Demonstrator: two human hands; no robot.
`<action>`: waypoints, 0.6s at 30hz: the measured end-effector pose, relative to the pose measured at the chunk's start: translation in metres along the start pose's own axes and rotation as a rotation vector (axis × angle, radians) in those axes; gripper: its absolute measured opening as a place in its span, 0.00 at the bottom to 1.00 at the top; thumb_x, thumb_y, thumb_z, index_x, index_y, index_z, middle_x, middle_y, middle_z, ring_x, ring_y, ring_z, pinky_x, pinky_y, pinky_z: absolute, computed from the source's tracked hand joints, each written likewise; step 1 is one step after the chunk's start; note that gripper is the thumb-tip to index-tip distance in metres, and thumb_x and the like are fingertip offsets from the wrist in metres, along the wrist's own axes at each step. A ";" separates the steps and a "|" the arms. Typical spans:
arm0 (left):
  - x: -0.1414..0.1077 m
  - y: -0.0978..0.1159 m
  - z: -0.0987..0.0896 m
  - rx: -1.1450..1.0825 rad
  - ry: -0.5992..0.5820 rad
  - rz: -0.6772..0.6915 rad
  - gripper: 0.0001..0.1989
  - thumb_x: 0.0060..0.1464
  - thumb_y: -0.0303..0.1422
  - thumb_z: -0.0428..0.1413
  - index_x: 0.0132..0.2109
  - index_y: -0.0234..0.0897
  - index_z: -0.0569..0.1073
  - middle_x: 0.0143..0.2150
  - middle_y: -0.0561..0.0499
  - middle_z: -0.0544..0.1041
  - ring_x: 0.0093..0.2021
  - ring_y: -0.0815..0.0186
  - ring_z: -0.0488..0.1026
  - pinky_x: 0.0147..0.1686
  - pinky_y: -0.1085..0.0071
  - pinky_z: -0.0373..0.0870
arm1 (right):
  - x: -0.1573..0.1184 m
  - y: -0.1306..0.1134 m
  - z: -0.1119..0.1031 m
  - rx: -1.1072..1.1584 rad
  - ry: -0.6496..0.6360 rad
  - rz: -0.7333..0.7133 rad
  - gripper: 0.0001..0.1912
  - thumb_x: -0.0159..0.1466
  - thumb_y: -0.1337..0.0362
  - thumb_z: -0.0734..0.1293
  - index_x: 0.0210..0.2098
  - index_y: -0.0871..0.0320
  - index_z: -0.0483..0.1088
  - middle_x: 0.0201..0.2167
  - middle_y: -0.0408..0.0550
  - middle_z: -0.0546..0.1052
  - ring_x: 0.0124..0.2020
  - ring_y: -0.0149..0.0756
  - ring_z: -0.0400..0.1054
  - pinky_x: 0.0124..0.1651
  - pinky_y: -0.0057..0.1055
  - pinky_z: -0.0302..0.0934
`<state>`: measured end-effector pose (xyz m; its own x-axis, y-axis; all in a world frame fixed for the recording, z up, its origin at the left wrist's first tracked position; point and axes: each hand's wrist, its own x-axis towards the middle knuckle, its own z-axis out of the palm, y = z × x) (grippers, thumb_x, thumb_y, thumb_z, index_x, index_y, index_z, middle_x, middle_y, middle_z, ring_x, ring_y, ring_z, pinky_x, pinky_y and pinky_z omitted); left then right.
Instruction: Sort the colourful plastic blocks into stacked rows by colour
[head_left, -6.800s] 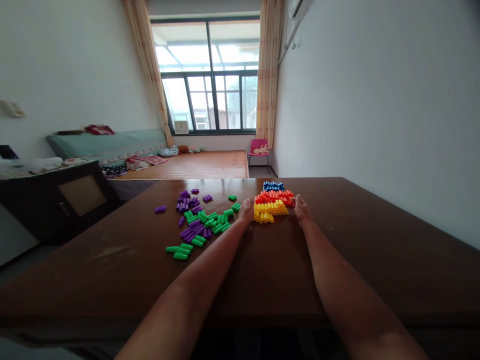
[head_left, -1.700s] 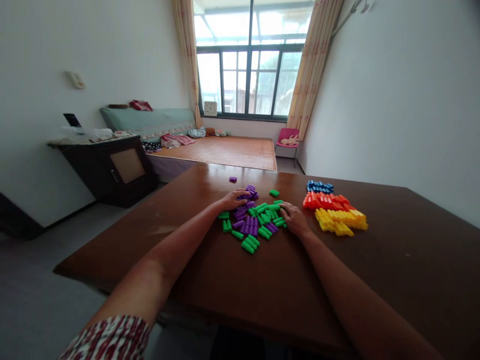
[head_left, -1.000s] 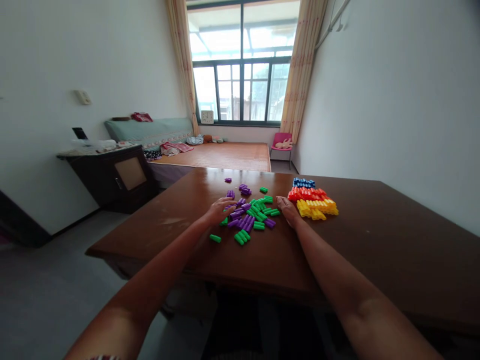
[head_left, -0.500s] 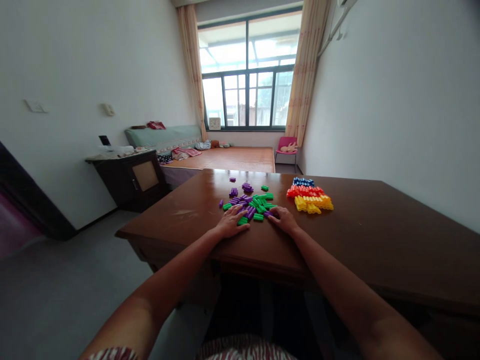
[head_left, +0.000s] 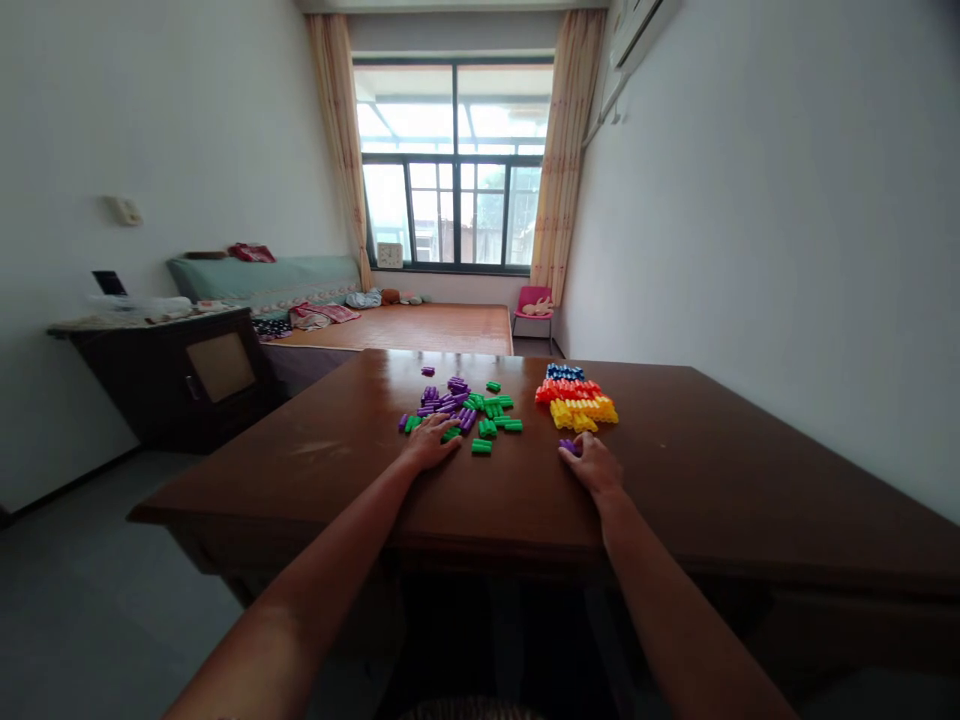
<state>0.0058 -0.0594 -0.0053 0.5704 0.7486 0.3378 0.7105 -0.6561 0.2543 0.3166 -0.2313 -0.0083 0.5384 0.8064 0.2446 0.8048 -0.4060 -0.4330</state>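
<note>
In the head view, my right hand (head_left: 598,465) pinches a purple plastic piece (head_left: 567,445) low over the table, just in front of the yellow pieces (head_left: 592,412). My left hand (head_left: 431,443) lies with fingers stretched out at the near left edge of a loose pile, partly covering a green piece (head_left: 451,434). Purple pieces (head_left: 448,402) make up most of the pile's left side, and green pieces (head_left: 495,405) its right. One green piece (head_left: 481,447) lies apart between my hands. The pieces look like short ridged double tubes.
Red pieces (head_left: 568,389) and blue pieces (head_left: 564,372) lie in rows behind the yellow ones. All rest on a brown wooden table (head_left: 315,480). Beyond it are a bed (head_left: 450,328), a dark cabinet (head_left: 165,375) and a pink chair (head_left: 534,297).
My right hand has moved right, away from the pile, carrying the purple piece toward the yellow ones. My left hand stays at the pile. The camera view has turned somewhat right.
</note>
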 end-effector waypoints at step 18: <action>0.003 -0.008 -0.001 -0.174 0.301 -0.145 0.20 0.64 0.41 0.43 0.45 0.41 0.78 0.51 0.50 0.77 0.56 0.61 0.68 0.58 0.63 0.62 | 0.010 0.000 -0.005 0.132 -0.047 0.218 0.27 0.69 0.47 0.48 0.42 0.54 0.72 0.38 0.52 0.79 0.41 0.42 0.73 0.40 0.34 0.61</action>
<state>0.0014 -0.0518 -0.0055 0.3041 0.7903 0.5320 0.6796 -0.5713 0.4602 0.3239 -0.2256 -0.0013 0.6808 0.7264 0.0942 0.6298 -0.5148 -0.5816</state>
